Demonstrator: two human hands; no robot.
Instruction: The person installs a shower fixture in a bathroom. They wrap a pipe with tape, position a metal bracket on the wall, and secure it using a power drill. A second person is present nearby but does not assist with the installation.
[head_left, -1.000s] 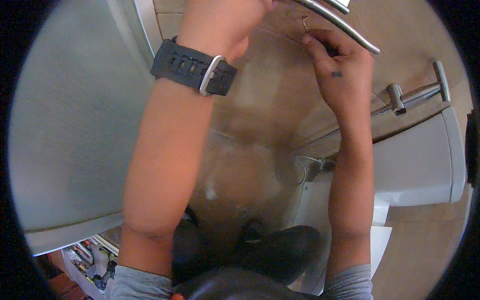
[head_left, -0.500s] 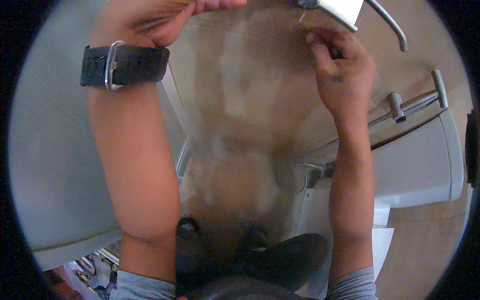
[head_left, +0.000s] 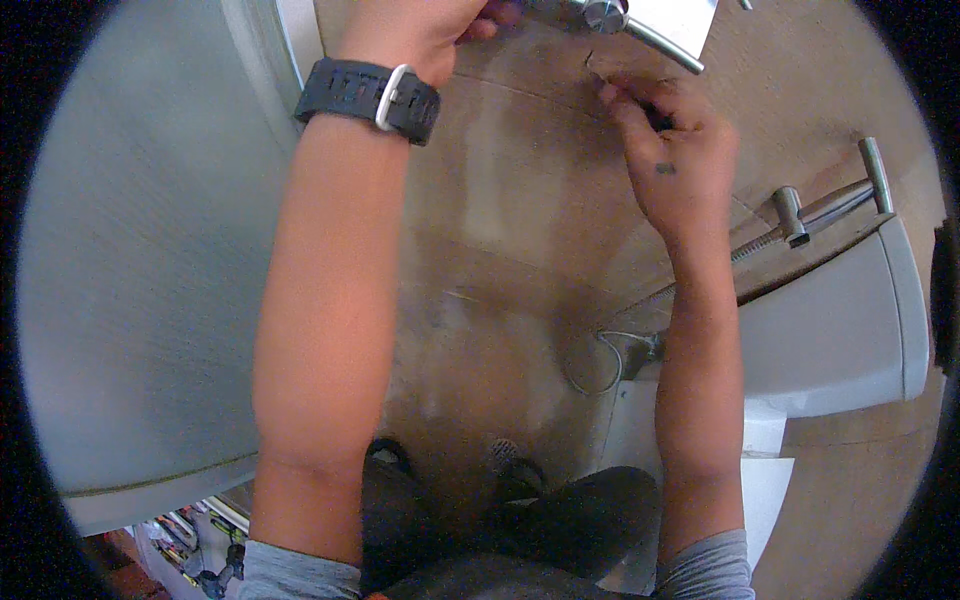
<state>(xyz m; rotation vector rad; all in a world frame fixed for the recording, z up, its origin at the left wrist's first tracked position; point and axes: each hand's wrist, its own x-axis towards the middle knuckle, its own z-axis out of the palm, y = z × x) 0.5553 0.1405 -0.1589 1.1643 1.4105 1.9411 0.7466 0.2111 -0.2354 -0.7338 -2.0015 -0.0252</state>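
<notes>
the metal fixture (head_left: 605, 14) shows at the upper edge. just below it, the right hand (head_left: 682, 145) pinches a thin bent rod (head_left: 589, 61) between thumb and fingers. just left of the fixture is the left hand (head_left: 425, 28), partly cut off, so i cannot tell whether its fingers grip anything. to the fixture's lower right are a hand sprayer (head_left: 838, 205) and, farther off, a white tank (head_left: 830, 325).

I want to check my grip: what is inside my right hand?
Your right hand holds a thin bent rod; one end sticks out. The part inside the grip is covered and cannot be seen.
</notes>
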